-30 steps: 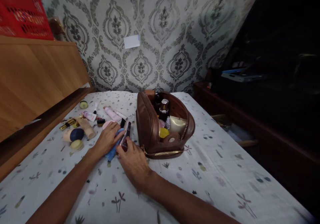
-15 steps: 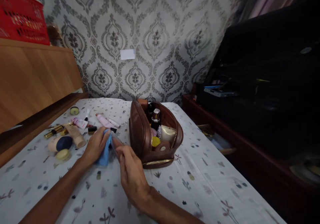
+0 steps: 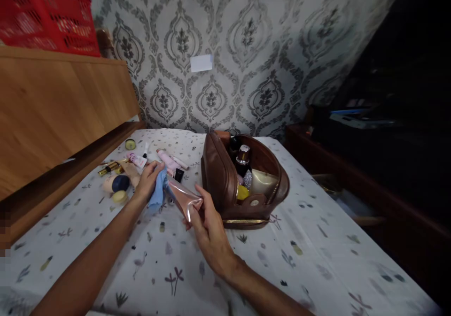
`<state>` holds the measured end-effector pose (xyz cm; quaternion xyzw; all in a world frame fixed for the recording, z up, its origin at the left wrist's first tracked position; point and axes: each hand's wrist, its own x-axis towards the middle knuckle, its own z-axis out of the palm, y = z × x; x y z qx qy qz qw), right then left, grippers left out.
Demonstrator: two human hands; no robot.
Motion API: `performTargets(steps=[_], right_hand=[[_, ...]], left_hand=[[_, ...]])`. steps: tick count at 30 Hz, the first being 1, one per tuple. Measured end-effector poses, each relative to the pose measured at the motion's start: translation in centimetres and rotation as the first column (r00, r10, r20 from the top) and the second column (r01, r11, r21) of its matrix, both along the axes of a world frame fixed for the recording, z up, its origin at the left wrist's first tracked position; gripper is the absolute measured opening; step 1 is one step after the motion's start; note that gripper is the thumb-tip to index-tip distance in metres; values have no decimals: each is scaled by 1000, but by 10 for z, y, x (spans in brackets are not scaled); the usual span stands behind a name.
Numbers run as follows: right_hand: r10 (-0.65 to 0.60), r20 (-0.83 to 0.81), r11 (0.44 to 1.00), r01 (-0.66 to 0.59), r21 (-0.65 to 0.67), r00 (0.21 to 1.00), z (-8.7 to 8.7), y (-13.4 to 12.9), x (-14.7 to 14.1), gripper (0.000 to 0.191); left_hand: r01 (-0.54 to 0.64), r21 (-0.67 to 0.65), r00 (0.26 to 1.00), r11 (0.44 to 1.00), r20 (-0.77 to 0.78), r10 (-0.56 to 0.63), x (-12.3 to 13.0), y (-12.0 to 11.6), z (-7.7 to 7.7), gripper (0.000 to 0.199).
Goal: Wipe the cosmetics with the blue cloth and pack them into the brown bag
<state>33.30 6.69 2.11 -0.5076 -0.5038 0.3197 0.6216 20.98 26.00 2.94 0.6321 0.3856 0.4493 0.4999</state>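
Note:
My left hand (image 3: 149,180) is closed on a light blue cloth (image 3: 158,190). The cloth touches the near end of a shiny pink squeeze tube (image 3: 183,196), whose flat end my right hand (image 3: 209,231) grips between thumb and fingers. To the right stands a brown toiletry bag (image 3: 220,180), unzipped, with a dark bottle with a silver cap (image 3: 243,158), a gold pouch (image 3: 262,184) and a yellow item (image 3: 243,192) inside. Left of my hands lie a bottle with a dark blue cap (image 3: 120,183), a small cream-coloured round jar (image 3: 120,197) and a beige tube (image 3: 131,173).
Farther back lie a pink tube (image 3: 165,158), a white-and-pink tube (image 3: 136,159), gold sticks (image 3: 109,168) and a round green-lidded jar (image 3: 130,144) on the patterned sheet (image 3: 289,269). A wooden headboard (image 3: 63,104) with a red basket (image 3: 66,20) borders the left.
My right hand has turned, so the pink tube now shows clearly, with the cloth at its far end. The view has shifted left, moving everything rightward in the picture.

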Motion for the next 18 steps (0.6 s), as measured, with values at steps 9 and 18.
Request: performTargets(steps=[9,18], right_hand=[[138,-296,988,-152,-27,945,0,9,4,53],[176,-620,933,-330,-142,764,5,14,6,69]], left_hand=[[100,-260,973,961,229,-40,-2,3,7,44],[189,-133,950,973,276,-147,3,-11,14,40]])
